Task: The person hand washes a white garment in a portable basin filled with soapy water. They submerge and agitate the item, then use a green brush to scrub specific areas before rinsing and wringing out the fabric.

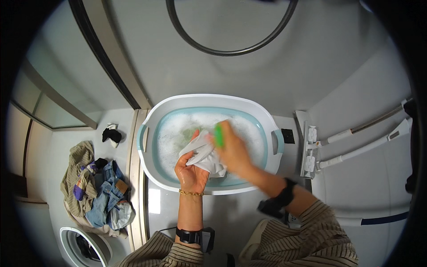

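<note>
My left hand [191,173], palm up, holds a wet white cloth [203,153] over an oval white and light-blue plastic tub [213,192]. The cloth's lower edge hangs near the tub's front rim. In my right hand [233,150] is a bright green object [218,135], perhaps a scrubbing brush, pressed close to the cloth. Motion blurs that hand, and what the green object has on its underside is hidden. White suds [170,133] cover much of the water in the tub. A greenish patch [191,133] shows through the foam behind my left fingers.
Left of a raised door sill [136,187] lie piled clothes with jeans [100,203], black and white socks [112,135] and a small basin [86,248]. Squeegee-type mops [308,150] lean at the right beside a black drain grate [288,136]. A hose [230,52] loops overhead.
</note>
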### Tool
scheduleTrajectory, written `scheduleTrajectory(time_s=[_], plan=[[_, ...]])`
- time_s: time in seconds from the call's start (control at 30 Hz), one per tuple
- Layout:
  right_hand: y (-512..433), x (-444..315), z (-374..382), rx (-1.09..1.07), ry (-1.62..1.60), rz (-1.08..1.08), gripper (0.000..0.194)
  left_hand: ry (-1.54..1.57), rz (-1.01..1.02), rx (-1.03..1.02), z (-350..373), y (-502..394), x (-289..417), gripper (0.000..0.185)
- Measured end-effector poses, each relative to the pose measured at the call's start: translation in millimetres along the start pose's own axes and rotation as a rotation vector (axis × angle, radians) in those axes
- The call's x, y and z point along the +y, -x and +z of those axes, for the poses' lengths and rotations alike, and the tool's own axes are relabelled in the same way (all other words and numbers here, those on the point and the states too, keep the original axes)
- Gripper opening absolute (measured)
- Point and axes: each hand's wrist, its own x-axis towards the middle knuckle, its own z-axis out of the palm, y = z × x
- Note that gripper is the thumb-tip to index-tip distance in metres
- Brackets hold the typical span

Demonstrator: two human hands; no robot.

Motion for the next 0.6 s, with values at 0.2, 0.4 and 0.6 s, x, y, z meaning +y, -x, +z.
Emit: scheduleTrajectory(time_s=[0.2,0.4,0.6], plan=[[-13,-9,34,0.045,0.223,-0.031,0.036,-0.078,0.056,-0.066,-1,10,-22,0.069],[-2,-11,48,-0.042,0.286,-0.336,0.037,-0.201,0.194,0.118,-17,9,-9,0.076],[13,-3,61,-0.022,0.276,-0.350,0.026,-0.143,0.126,0.155,-12,7,-10,0.073]])
